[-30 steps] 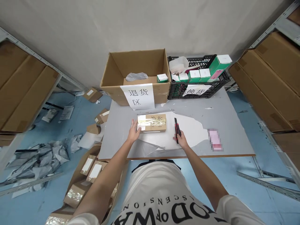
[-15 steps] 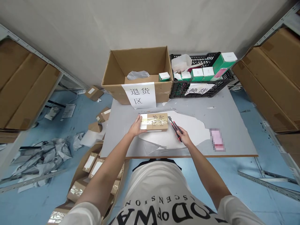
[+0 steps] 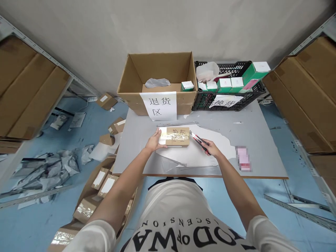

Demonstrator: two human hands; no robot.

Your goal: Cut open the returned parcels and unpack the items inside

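Note:
A small taped cardboard box point(image 3: 177, 136) with handwriting on top rests on a white sheet point(image 3: 217, 145) spread over the table. My left hand point(image 3: 154, 141) grips its left end, thumb along the near side and fingers at the back. In my right hand point(image 3: 212, 148) is a red and black utility knife point(image 3: 199, 140), its tip pointing left at the box's right end. Whether the blade touches the tape I cannot tell.
At the table's back stand an open carton point(image 3: 131, 101) with a paper sign and a black crate point(image 3: 231, 105) holding green-and-white boxes. A pink item point(image 3: 243, 158) lies at right. Below left, a large carton point(image 3: 88, 189) holds several taped boxes; grey bags point(image 3: 52, 175) litter the floor.
My right hand has moved slightly right and turned the utility knife flatter, its tip now at the box's right end. My left hand keeps its grip. The view has shifted a little.

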